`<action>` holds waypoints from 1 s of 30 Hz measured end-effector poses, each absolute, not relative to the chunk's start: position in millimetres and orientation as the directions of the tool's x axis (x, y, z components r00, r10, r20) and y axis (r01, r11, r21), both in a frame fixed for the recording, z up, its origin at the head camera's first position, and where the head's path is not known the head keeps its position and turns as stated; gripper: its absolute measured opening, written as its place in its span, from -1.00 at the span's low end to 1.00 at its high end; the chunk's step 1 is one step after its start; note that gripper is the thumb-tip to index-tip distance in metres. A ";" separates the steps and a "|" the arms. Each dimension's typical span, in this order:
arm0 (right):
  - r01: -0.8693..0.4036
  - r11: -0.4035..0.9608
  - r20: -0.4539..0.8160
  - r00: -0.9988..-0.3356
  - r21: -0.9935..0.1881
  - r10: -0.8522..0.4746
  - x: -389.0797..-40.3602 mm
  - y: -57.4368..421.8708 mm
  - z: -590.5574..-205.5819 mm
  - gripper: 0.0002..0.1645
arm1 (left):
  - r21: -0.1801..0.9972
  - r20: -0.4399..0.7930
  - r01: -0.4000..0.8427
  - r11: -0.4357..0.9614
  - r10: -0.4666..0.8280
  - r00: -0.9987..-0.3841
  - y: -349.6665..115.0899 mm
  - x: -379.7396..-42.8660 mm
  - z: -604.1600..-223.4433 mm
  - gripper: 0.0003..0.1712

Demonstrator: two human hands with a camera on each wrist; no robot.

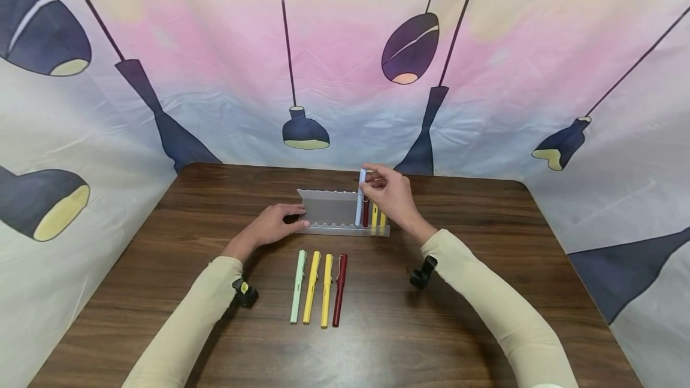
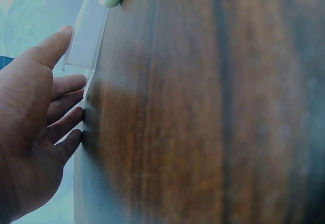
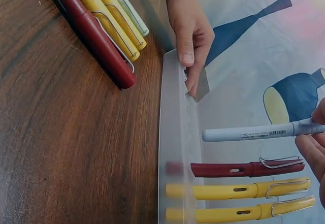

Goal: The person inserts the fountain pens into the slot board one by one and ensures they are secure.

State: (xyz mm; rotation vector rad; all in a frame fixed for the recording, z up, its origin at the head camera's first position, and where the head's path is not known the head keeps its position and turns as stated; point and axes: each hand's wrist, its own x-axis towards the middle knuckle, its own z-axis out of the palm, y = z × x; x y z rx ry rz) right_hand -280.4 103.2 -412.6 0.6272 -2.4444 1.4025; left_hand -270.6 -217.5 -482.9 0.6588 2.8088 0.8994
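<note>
Two cream sleeves [image 1: 188,322] come in nearest, in front of the clear pen rack [image 1: 329,207], each with a small black wrist camera [image 1: 245,293] near the cuff. Between them, on the dark wood-grain desk [image 1: 388,352], four pens lie side by side in front of the rack: counting from the rack's left end toward its right, a mint pen [image 1: 297,286], two yellow pens [image 1: 311,287] and a dark red pen [image 1: 339,290], their clip ends toward the rack. The left hand [image 1: 271,224] touches the rack's left end, its grip wide, with the thumb at the front. Toward the rack's right end, the right hand [image 1: 392,195] has a narrow grip, pinching the upper part of a pale blue pen [image 3: 228,134]. That pen stands on end at the rack, its lower end near the front lip; whether it touches cannot be told. Just to its right, a second dark red pen [image 3: 218,170] and two more yellow pens [image 3: 216,191] stand in the rack, their lower ends behind the translucent lip. Behind the rack, beyond the desk, hangs a cloth backdrop [image 1: 226,118] patterned with dark lamps.
</note>
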 end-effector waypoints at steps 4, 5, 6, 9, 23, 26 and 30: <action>-0.484 0.451 0.420 -0.875 -0.750 -0.240 -283.1 102.2 -416.1 -0.54 | 0.578 0.004 0.353 0.736 0.430 -0.903 -217.2 -271.6 -484.3 -0.30; -0.483 0.454 0.420 -0.876 -0.749 -0.240 -283.6 101.9 -417.0 -0.54 | 0.579 0.003 0.353 0.735 0.430 -0.903 -217.1 -271.7 -484.5 -0.30; -0.483 0.455 0.419 -0.875 -0.748 -0.241 -283.9 101.5 -418.0 -0.54 | 0.577 0.004 0.354 0.736 0.431 -0.902 -217.1 -271.9 -484.8 -0.30; -0.484 0.454 0.417 -0.875 -0.748 -0.245 -284.4 100.4 -420.7 -0.53 | 0.579 0.004 0.352 0.735 0.429 -0.903 -217.1 -272.2 -485.5 -0.31; -0.492 0.496 0.413 -0.870 -0.715 -0.268 -281.4 96.3 -429.7 -0.53 | 0.567 0.009 0.357 0.742 0.428 -0.904 -217.9 -271.3 -485.1 -0.28; -0.494 0.505 0.416 -0.869 -0.708 -0.268 -279.3 95.8 -430.2 -0.53 | 0.566 0.011 0.358 0.743 0.427 -0.904 -217.6 -271.4 -484.9 -0.27; -0.483 0.523 0.407 -0.875 -0.702 -0.261 -276.8 95.5 -430.8 -0.55 | 0.568 0.013 0.359 0.740 0.429 -0.903 -217.4 -271.3 -484.7 -0.27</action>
